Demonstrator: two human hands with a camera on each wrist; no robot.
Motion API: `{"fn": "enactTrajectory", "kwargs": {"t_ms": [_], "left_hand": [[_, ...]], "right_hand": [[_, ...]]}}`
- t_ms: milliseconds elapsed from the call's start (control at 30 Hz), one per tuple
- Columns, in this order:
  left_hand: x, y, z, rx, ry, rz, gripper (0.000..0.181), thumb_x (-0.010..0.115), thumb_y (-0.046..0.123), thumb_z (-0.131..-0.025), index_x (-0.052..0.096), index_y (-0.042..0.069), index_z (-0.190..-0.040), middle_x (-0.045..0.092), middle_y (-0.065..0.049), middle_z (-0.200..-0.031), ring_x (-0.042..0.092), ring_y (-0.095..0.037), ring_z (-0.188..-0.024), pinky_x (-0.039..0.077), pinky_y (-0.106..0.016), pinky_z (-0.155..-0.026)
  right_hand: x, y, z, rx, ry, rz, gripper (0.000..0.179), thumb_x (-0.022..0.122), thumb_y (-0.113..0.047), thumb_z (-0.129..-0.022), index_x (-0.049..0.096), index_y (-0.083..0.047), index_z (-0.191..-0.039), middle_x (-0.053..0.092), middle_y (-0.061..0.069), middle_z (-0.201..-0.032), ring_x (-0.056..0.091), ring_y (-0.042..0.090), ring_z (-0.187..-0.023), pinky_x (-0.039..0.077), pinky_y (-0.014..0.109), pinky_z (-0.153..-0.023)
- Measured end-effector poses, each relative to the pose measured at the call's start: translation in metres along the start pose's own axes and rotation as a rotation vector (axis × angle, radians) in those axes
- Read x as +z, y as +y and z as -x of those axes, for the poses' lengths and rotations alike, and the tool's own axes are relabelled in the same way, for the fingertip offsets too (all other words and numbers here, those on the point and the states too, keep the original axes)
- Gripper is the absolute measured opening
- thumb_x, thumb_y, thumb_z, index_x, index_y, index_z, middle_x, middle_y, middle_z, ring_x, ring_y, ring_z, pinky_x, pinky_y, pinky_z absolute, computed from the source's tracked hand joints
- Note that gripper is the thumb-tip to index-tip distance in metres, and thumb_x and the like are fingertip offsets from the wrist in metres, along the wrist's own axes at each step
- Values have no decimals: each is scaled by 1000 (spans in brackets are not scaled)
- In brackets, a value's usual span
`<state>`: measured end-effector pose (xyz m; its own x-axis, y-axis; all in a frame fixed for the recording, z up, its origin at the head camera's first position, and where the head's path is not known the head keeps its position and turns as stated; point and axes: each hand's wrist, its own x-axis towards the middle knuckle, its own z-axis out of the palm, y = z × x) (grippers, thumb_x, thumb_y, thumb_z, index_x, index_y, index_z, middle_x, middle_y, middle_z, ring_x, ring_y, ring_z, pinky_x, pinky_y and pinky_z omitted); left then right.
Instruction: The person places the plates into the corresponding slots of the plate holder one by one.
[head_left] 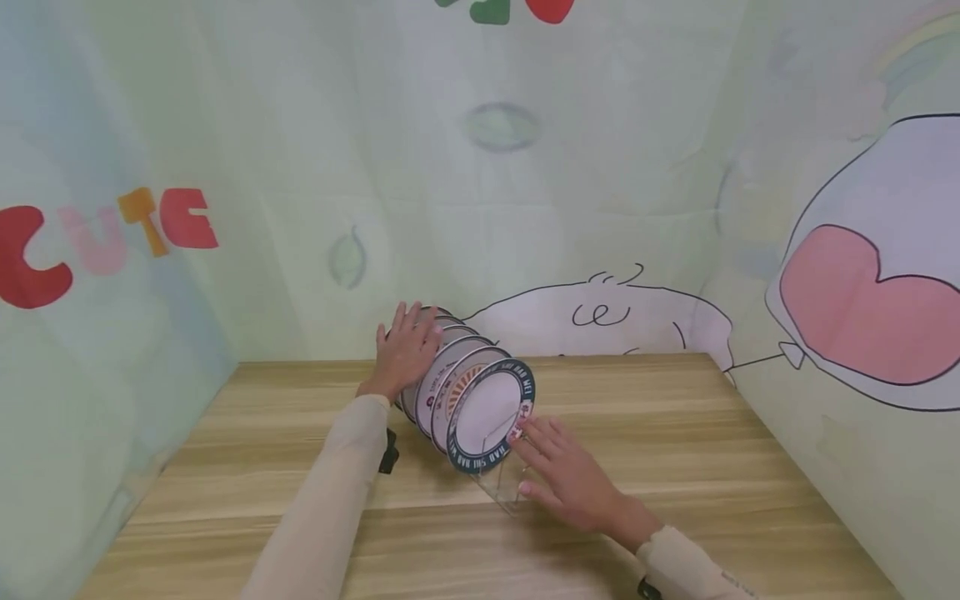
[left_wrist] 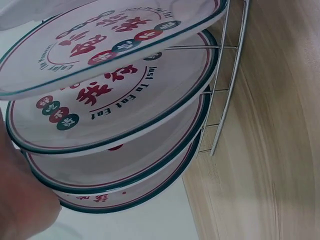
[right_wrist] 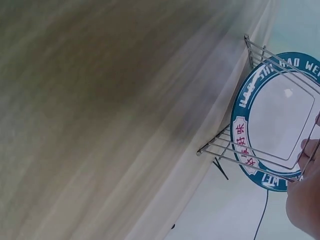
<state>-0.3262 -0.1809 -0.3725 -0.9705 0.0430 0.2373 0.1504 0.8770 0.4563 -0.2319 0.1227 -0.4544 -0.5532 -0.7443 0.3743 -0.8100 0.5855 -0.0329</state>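
Note:
Several round plates stand on edge in a row in a thin metal wire rack (left_wrist: 233,75), tilted and running away from me. The front plate (head_left: 487,412) is white with a dark teal lettered rim. Further back, white plates (left_wrist: 175,77) carry red characters and green edges. My left hand (head_left: 407,348) rests along the left upper edges of the rear plates, fingers extended. At the front end, my right hand (head_left: 570,475) is by the front plate's right edge, fingers fairly straight and thumb apart. Its fingertips (right_wrist: 305,155) are at the rack's end wire; exact contact is unclear.
The rack stands on a wood-grain table (head_left: 637,417). Behind it hangs a pale green printed cloth (head_left: 300,275), with coloured letters at left and a balloon with a pink heart at right. A small black object (head_left: 388,454) shows beside the left sleeve.

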Motion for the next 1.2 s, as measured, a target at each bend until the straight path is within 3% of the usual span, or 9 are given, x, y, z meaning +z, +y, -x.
{"fn": "enactTrajectory", "kwargs": {"t_ms": [167,400,800,900,1067,1200], "left_hand": [[-3,1,-2,-4,-15,4,62,21,44,-106,23,12,-160,12,-13,-169,-4,-34,-157,-2,-65,-122],[-8,5,-7,-8,-59,3,64,20,44,-106,22,9,-159,11,-13,-169,-5,-34,-157,-3,-64,-122],[-14,8,-4,2,-98,40,61,23,43,-106,26,12,-159,12,-11,-169,-4,-33,-157,-1,-64,-122],[-13,5,-1,-12,-76,91,60,24,43,-106,28,13,-158,10,-13,-169,-4,-35,-156,-1,-65,-122],[-5,2,13,-46,25,210,58,27,40,-106,32,11,-157,11,-20,-167,-1,-40,-155,1,-68,-120],[3,4,26,-53,82,240,57,27,36,-106,32,9,-156,13,-23,-166,3,-43,-154,7,-70,-119]], "right_hand": [[1,-8,0,-33,26,21,62,63,-34,-95,47,-9,-149,41,15,-157,38,35,-146,9,42,-125],[1,-24,1,-93,6,29,62,64,-36,-94,47,-12,-149,40,14,-158,37,33,-147,29,56,-118],[-1,-44,3,-138,-7,11,60,61,-36,-95,47,-15,-149,38,12,-160,36,31,-148,23,49,-121],[1,-40,3,-118,7,-47,62,62,-33,-95,45,-13,-150,37,11,-161,34,32,-149,26,48,-120],[2,-22,2,-34,72,-136,65,63,-29,-93,43,-9,-151,36,13,-161,32,34,-149,35,53,-115],[0,-8,0,3,82,-151,63,58,-32,-96,42,-9,-152,35,13,-161,30,36,-150,35,58,-114]]}}
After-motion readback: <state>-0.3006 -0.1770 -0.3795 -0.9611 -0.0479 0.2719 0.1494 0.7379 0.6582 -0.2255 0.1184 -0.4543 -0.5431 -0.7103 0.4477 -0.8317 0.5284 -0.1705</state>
